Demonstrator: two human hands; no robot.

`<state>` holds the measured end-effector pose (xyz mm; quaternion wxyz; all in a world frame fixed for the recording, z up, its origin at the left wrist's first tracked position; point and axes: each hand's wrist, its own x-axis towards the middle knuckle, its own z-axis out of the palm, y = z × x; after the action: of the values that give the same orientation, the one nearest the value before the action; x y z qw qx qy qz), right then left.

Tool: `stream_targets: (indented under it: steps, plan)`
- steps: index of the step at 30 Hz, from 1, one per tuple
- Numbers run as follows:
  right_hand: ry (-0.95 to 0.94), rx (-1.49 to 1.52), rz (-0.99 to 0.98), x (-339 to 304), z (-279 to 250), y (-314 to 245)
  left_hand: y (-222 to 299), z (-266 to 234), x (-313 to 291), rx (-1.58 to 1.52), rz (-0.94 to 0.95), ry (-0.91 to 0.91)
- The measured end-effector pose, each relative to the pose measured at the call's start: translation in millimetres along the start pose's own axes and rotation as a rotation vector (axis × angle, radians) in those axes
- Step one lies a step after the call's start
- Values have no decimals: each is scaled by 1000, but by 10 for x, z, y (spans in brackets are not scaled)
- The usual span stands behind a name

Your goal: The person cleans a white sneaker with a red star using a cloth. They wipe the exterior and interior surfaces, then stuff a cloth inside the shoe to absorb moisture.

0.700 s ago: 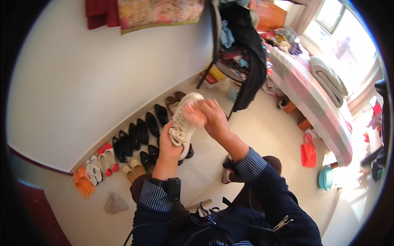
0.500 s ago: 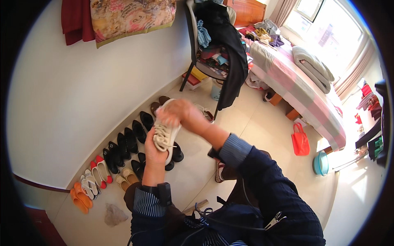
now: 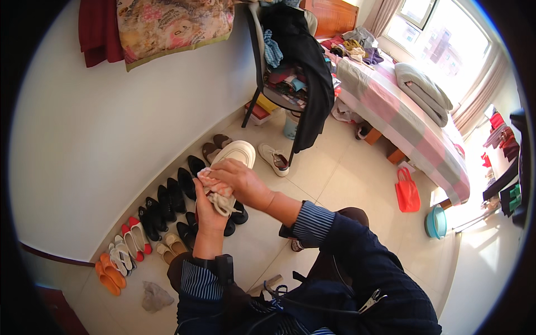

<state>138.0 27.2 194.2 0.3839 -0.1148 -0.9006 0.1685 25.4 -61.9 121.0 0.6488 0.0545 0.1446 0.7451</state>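
A white sneaker (image 3: 238, 153) is held up in front of me, its pale sole facing the camera. My left hand (image 3: 205, 209) grips it from below, near the heel and dangling laces. My right hand (image 3: 240, 183) lies over its side and presses a pinkish cloth (image 3: 212, 180) against it. Both forearms wear dark jackets with striped cuffs.
A row of shoes (image 3: 151, 218) lines the white wall on the tiled floor, with a single white sneaker (image 3: 274, 159) near a black chair (image 3: 279, 72) piled with clothes. A bed (image 3: 402, 106), red bag (image 3: 407, 191), teal basin (image 3: 435, 222) and grey rag (image 3: 155, 296) are around.
The view has shifted slightly. The sneaker has turned so its sole faces the camera, and my right hand has slid down its side with the cloth.
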Motion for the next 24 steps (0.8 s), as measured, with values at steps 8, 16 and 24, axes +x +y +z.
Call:
stream_targets:
  steps: [8,16,24]
  plan:
    - [236,-145,149,31,-183,414,-28,-27,-10,98,4,65]
    - [229,-177,134,-407,-108,146,65,11,-3,32,35,20]
    - [280,-120,165,-380,146,80,54,-52,11,-106,7,81]
